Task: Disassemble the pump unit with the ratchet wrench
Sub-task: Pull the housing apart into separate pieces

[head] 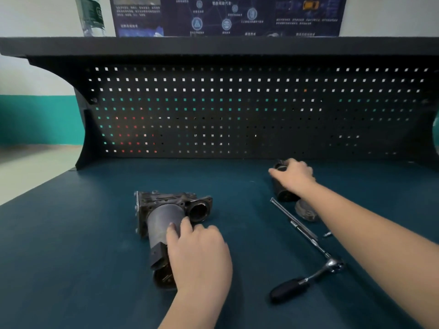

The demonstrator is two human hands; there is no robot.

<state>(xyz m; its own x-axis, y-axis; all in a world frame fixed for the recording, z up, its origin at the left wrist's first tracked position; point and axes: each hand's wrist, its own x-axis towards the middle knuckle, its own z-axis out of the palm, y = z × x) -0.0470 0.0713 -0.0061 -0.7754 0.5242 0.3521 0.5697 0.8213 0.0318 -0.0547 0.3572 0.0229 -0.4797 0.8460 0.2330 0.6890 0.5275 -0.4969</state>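
Note:
The pump unit (164,210) lies on the blue bench top, a grey metal block with a dark cylinder pointing toward me. My left hand (199,248) rests on the right side of that cylinder, fingers curled against it. At the back right my right hand (293,175) grips a dark cylindrical part (283,194) taken off the pump. The ratchet wrench (306,279) lies on the bench at the right, black handle toward me, its long extension bar (294,222) running up toward the dark part.
A round grey cap (306,211) lies beside the extension bar, and a small bolt (327,233) sits just right of it. A black pegboard (237,110) closes off the back of the bench under a shelf. A plastic bottle (91,15) stands on the shelf at the left.

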